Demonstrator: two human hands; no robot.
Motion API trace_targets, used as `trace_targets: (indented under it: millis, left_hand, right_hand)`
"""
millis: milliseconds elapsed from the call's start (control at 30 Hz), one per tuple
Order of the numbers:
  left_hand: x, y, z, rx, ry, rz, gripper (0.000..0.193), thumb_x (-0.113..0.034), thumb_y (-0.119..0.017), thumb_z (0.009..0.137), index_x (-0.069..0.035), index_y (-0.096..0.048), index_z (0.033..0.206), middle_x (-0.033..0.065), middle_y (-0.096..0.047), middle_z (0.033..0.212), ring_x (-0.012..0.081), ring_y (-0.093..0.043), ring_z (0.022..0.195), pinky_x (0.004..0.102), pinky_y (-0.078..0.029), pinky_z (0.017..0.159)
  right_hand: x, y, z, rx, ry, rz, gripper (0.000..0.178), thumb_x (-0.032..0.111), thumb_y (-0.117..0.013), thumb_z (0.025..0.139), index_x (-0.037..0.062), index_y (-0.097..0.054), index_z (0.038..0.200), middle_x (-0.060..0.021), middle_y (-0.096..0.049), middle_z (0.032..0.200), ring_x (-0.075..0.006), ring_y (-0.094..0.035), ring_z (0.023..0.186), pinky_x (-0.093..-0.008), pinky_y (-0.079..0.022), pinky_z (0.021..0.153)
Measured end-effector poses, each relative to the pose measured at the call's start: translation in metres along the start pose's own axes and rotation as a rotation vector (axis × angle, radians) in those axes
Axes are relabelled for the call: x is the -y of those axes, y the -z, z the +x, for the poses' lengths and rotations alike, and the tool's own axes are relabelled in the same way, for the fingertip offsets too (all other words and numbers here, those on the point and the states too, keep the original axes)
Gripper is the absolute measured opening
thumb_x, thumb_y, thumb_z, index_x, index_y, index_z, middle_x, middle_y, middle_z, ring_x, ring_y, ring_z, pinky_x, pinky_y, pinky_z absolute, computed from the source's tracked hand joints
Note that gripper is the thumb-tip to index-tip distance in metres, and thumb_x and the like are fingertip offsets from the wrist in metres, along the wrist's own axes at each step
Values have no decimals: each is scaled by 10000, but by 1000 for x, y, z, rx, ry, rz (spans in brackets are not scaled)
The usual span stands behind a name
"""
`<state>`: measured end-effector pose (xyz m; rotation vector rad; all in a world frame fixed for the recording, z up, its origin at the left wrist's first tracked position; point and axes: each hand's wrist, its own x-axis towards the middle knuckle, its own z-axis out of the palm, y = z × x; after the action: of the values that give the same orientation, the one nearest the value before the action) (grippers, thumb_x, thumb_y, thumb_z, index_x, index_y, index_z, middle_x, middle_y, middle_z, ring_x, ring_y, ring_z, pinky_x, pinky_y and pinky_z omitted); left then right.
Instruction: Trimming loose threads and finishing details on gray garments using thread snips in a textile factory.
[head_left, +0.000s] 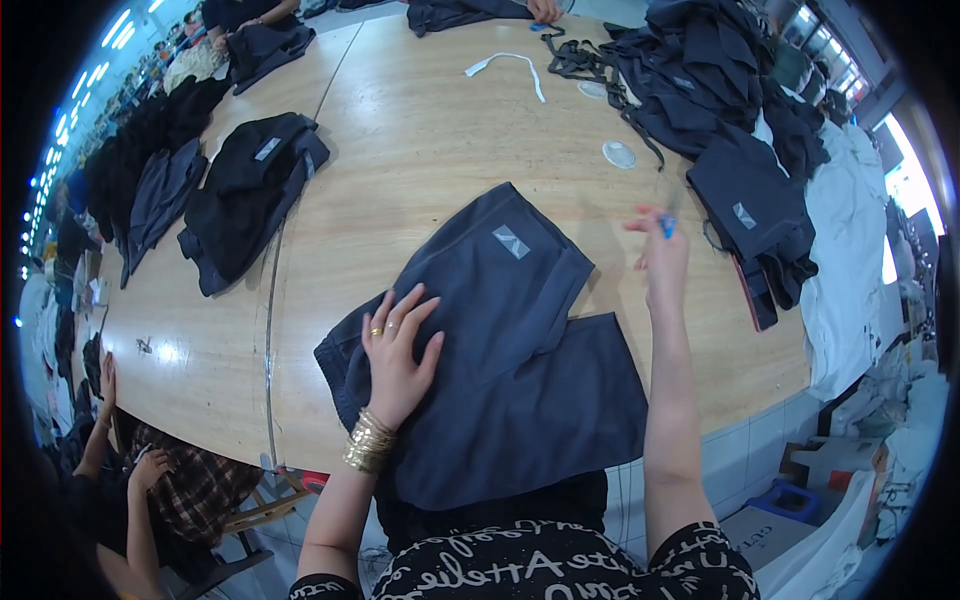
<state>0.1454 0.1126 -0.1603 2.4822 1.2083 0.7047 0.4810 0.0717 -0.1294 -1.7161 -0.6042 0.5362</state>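
A pair of dark navy shorts (520,400) lies on the wooden table in front of me, elastic waistband to the left. A pale grey patch (510,242) sits near the top of one leg. My left hand (400,345) rests palm down on the cloth near the waistband, fingers spread, holding nothing. Off the right side of the shorts, above the bare table, my right hand (662,250) has a small blue tool (667,226) in its fingers. The hand is somewhat blurred, and most of that tool is hidden.
Dark garments are heaped at the right (745,190), with white cloth (850,250) hanging beyond. More dark garments (250,195) lie at the left. A white strip (505,62), a round pale disc (618,154) and dark cords lie farther back. Other people sit around the table (400,140).
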Motion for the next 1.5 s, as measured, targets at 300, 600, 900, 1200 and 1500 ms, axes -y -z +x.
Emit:
trace_targets:
  millis: [300,600,900,1200,1500]
  left_hand:
    - [-68,-35,43,238,262,-1041,244,-243,-538,946,-36,-603,1057,80,-620,964,177,-620,817,305,-512,708]
    - [-53,-22,19,216,603,-1492,274,-359,-545,943,-99,-562,858,-37,-586,786,47,-587,746,244,-512,674]
    - [-57,24,-1,33,569,-1876,392,-357,-331,1014,-69,-492,1226,103,-597,1185,215,-599,1074,395,-509,901]
    - [-64,22,-16,61,637,-1919,423,-360,-301,1020,-51,-457,1262,118,-579,1213,219,-591,1097,397,-503,915]
    - [-50,17,-29,87,737,-1744,403,-352,-329,1015,-75,-448,1282,96,-601,1176,192,-614,1039,392,-507,901]
  right_hand:
    - [0,-30,-68,370,500,-464,247,248,-703,772,47,-635,897,-138,-607,846,-332,-618,802,-371,-479,679]
    - [48,-35,-143,457,816,-491,152,91,-696,729,100,-607,853,-62,-572,843,-277,-620,713,-363,-492,577]
    - [26,-24,-153,331,718,-395,161,-1,-674,710,49,-604,845,-66,-552,778,-243,-596,632,-305,-475,548]
    - [35,-23,-164,299,530,-199,121,-8,-691,754,2,-647,866,-69,-548,722,-152,-534,630,-253,-410,584]
    - [22,-54,-118,133,654,-190,281,65,-707,765,17,-636,1032,-46,-586,798,-187,-581,763,-270,-449,719]
